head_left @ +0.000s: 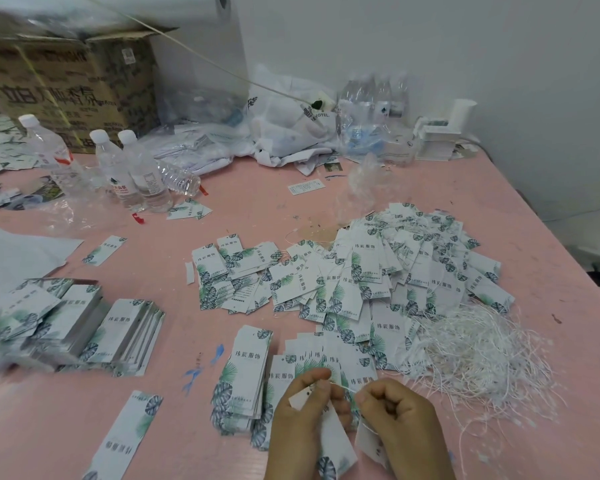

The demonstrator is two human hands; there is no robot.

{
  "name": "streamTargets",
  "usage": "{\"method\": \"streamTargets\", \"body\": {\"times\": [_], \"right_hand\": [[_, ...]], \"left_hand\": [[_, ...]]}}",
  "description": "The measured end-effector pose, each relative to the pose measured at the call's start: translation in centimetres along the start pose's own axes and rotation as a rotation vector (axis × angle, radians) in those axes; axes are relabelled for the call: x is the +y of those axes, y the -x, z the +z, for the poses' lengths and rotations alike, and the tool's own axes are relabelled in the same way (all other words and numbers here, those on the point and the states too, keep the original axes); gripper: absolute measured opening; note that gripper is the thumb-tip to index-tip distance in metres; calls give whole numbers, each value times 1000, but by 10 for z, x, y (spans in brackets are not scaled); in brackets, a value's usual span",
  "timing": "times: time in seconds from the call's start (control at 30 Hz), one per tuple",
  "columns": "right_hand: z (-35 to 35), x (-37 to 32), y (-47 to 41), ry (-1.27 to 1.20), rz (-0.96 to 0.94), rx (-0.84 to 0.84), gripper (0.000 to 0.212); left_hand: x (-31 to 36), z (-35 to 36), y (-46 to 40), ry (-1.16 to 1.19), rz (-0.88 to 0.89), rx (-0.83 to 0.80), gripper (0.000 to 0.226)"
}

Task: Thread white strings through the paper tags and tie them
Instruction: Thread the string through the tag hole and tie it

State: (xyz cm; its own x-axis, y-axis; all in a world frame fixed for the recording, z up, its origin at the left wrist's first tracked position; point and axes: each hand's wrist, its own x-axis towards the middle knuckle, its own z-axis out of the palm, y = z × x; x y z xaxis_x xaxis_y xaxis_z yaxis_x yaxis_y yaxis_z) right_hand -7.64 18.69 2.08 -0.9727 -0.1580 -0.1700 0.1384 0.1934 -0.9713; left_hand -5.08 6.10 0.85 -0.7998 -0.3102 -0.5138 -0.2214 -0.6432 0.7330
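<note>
Head view: left hand (305,410) pinches a leaf-print paper tag (333,441), right hand (392,410) pinches white string (343,387). Tags read 纬宸服饰; bag (291,116) reads "HOTEL".

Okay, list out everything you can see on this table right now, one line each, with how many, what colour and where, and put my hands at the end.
held tag: one, white with green leaf print, bottom centre, in both hands
string: one, white, stretched between the hands
loose strings: tangled heap, white, right
strung tags pile: many, white and green, centre right
tag stacks: several, white and green, left
water bottles: three upright, one lying, clear, upper left
cardboard box: one, brown, far left
plastic bags: heap, white and clear, far centre
table: one, pink
left hand: pinches the held tag
right hand: fingers curled, pinching the string
</note>
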Motion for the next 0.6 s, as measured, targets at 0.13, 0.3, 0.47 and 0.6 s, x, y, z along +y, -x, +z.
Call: {"method": "streamTargets", "body": {"times": [0.13, 0.3, 0.47, 0.6], "right_hand": [[-1, 3, 0, 18, 6, -43, 29], [-3, 6, 1, 71, -7, -76, 33], [-2, 0, 4, 10, -1, -94, 36], [-2, -4, 4, -109, -6, -64, 34]], "left_hand": [[-2, -1, -2, 0, 22, 47, 14], [-3, -1, -5, 40, 11, 57, 13], [-8, -2, -6, 34, -33, 25, 12], [-9, -3, -8, 116, -95, -12, 11]]}}
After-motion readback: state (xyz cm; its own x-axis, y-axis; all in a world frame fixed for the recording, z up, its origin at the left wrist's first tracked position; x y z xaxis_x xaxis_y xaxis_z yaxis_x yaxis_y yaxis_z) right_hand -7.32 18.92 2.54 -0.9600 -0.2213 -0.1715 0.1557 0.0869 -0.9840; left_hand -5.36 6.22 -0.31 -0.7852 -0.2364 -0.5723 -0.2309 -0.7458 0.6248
